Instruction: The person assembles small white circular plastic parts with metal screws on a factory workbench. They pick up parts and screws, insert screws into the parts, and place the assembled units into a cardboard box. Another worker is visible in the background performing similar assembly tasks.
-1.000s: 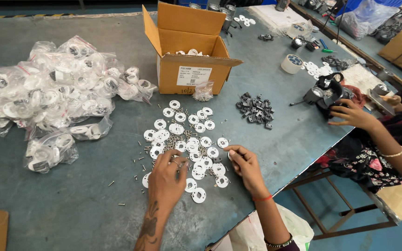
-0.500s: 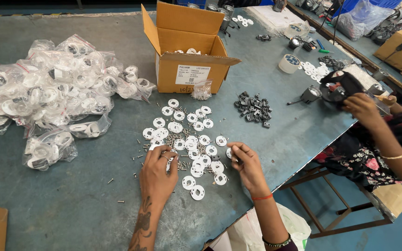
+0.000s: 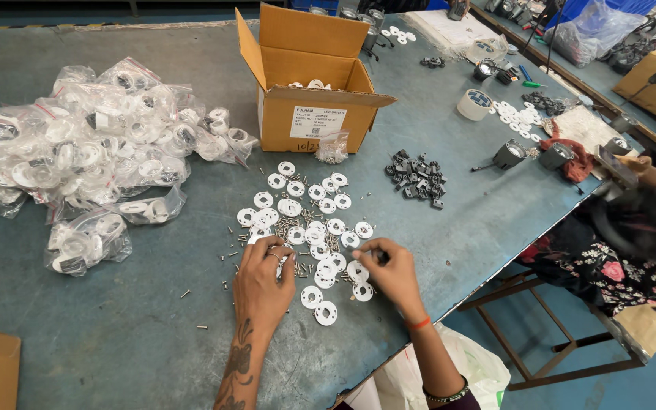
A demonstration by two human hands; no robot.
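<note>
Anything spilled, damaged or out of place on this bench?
Nothing looks damaged. The loosest part is around the left hand and right hand: white discs lie scattered flat on the table with small screws strewn among them, a few stray screws lying apart to the left. The cardboard box stands upright, flaps open.

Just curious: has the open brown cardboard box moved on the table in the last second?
No. The open brown cardboard box sits the same way beside the heap of clear plastic bags; only the camera view shifted slightly.

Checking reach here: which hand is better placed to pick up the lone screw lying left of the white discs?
Likely the left hand: it rests on that side of the discs, nearer the screw. The right hand is beyond them.
</note>
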